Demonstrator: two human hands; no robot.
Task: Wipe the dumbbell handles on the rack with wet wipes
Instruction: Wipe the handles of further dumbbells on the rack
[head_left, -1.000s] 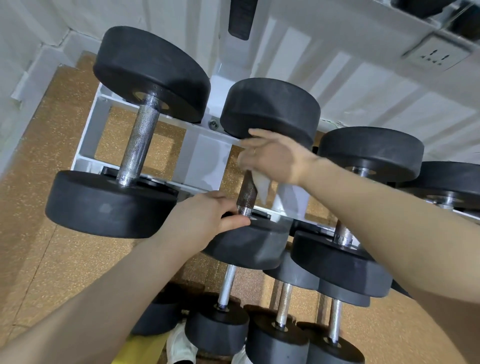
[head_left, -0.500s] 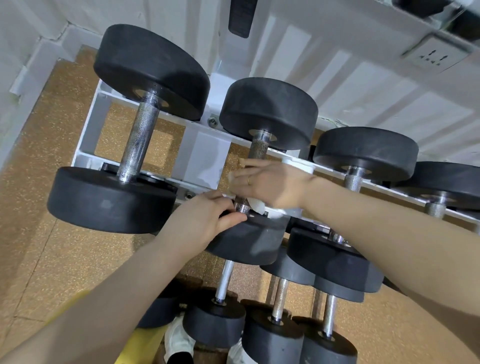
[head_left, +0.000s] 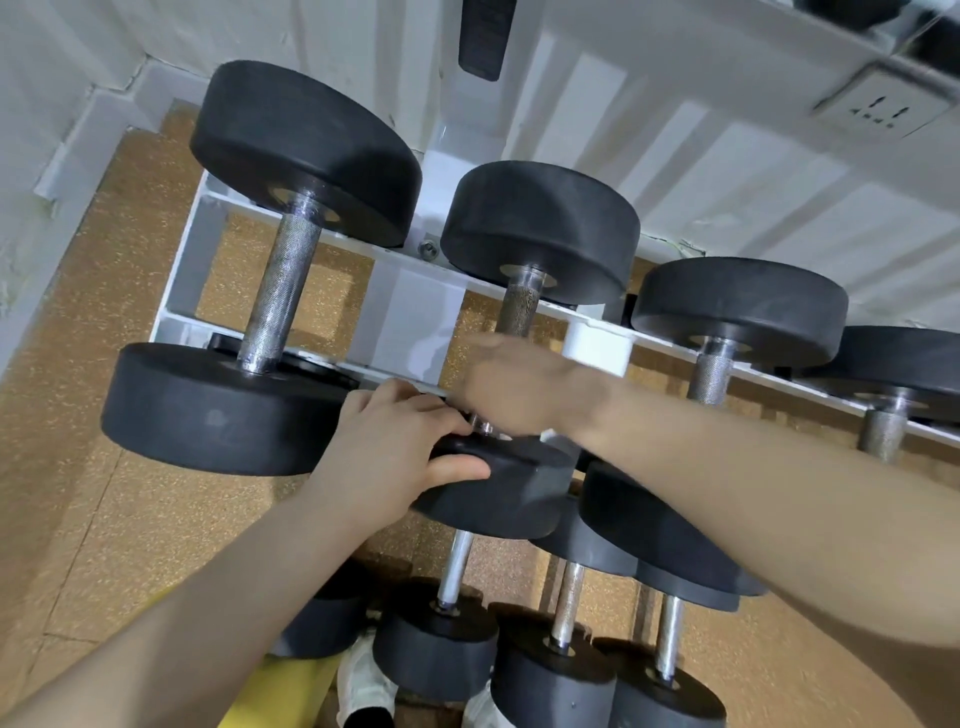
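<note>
1. Since a moment ago my right hand (head_left: 514, 387) has slid down the handle (head_left: 521, 306) of the second dumbbell (head_left: 540, 228) toward its near end, so more of the knurled bar now shows above my knuckles; my left hand (head_left: 395, 441) has stayed on the near weight (head_left: 498, 488).
2. My right hand is blurred with motion, fingers curled around the low end of the handle; only a small white scrap of the wet wipe (head_left: 548, 432) peeks out under the wrist, so I take it to be gripped there but cannot see the hold clearly.
3. My left hand rests on the near weight's top edge, thumb pressed along its rim, fingers curled over toward the bar's collar, steadying it.
4. Both forearms reach in from the near edge, the right one crossing from the right.
5. The dumbbell lies across the white rack (head_left: 410, 322), far head on the far rail, near head on the near rail, second from the left.
6. To its left sits a larger dumbbell (head_left: 280, 291); to its right, smaller ones, and more on a lower tier near me.
7. A white roll (head_left: 597, 348) sits on the rail just right of my right hand.
8. Below is speckled cork-coloured floor (head_left: 93, 519); the far wall is white, with a socket (head_left: 878, 111) at far right.
9. The exposed handle looks dull and brownish near the far collar.
</note>
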